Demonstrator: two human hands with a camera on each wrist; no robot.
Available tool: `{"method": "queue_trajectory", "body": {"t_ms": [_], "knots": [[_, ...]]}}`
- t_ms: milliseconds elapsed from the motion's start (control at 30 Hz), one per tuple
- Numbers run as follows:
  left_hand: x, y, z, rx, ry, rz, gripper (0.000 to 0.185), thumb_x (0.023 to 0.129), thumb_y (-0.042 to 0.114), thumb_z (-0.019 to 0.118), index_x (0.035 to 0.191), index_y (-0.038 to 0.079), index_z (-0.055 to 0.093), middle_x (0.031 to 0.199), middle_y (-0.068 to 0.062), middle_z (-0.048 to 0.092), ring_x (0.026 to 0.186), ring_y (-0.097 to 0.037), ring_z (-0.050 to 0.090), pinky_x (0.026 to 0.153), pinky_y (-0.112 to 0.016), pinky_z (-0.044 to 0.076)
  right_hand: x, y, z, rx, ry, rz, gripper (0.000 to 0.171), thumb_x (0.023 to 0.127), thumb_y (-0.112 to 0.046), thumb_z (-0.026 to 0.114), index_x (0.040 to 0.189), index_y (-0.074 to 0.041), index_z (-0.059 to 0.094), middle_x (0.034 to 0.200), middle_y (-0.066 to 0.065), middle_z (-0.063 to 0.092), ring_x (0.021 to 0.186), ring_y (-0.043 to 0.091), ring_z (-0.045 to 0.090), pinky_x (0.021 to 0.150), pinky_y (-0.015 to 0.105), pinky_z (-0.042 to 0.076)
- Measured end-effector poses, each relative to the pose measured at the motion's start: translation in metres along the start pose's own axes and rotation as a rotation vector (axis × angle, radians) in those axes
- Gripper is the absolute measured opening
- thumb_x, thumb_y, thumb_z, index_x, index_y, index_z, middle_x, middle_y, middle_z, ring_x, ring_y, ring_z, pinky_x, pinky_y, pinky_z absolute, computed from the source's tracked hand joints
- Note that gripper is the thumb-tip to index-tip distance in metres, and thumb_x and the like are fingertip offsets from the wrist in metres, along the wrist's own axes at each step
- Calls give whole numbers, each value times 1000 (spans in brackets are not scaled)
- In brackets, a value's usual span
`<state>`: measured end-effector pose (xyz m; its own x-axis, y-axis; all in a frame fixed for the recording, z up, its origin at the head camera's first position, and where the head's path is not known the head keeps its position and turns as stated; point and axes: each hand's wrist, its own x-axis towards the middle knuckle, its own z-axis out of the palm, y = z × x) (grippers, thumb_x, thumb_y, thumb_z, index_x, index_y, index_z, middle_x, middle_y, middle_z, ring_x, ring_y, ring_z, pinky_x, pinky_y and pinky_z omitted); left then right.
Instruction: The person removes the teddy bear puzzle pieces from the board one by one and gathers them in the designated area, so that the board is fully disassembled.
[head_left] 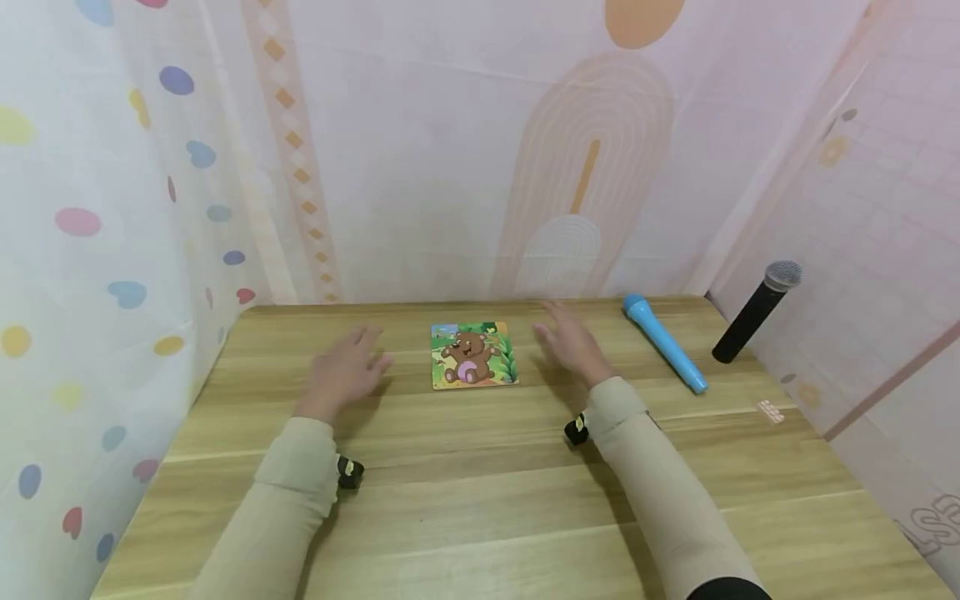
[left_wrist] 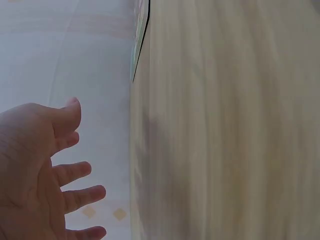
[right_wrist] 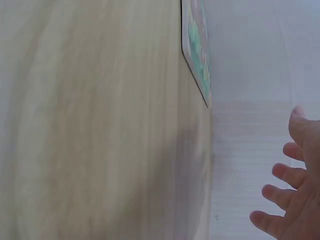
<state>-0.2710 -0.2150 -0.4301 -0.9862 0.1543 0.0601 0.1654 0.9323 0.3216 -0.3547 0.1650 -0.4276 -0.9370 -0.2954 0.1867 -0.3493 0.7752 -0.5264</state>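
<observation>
Wooden tabletop (head_left: 480, 500) carried bear puzzle (head_left: 473, 355); I kept left hand (head_left: 343, 372) and right hand (head_left: 573, 342) spread, empty, flanking it.

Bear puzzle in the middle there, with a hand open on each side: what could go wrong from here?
The bear puzzle lies flat on the smooth table, so the left hand and right hand may struggle to get fingers under its thin edge, and it could slide away instead. A wide sweep of the right hand might also knock the blue microphone, which looks free to roll.
</observation>
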Motion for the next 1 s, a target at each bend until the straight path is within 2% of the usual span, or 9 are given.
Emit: {"method": "queue_trajectory", "body": {"t_ms": [167,400,533,767,1000], "knots": [[5,10,5,-40,-16,20,61,108,37,47,160,9,30,163,-23,26,145,-48,29,107,-76,25,7,-10,4,95,-50,-10,56,106,-25,56,154,-2,39,159,19,37,147,36,33,121,51,25],[15,31,18,-46,-68,29,58,108,37,45,158,10,34,163,-20,30,147,-45,29,110,-75,22,18,-13,14,196,-161,-12,52,104,-16,59,150,0,43,154,20,44,140,38,44,115,52,35],[17,45,23,-68,-107,16,59,108,39,47,158,11,35,163,-19,29,148,-43,28,111,-75,19,22,-11,20,183,-224,3,50,102,-14,62,147,1,47,152,20,46,141,39,43,115,51,36],[20,65,25,-76,-153,22,65,105,43,53,159,11,34,165,-19,24,150,-43,23,112,-75,16,26,-14,25,160,-257,40,51,100,-14,65,146,1,48,149,20,49,140,38,42,116,50,35],[25,76,34,-31,-202,27,75,102,50,54,162,15,27,170,-8,13,152,-45,13,112,-76,14,28,-17,25,58,-299,15,57,97,-17,71,145,4,49,145,21,53,137,37,46,116,46,36]]}}
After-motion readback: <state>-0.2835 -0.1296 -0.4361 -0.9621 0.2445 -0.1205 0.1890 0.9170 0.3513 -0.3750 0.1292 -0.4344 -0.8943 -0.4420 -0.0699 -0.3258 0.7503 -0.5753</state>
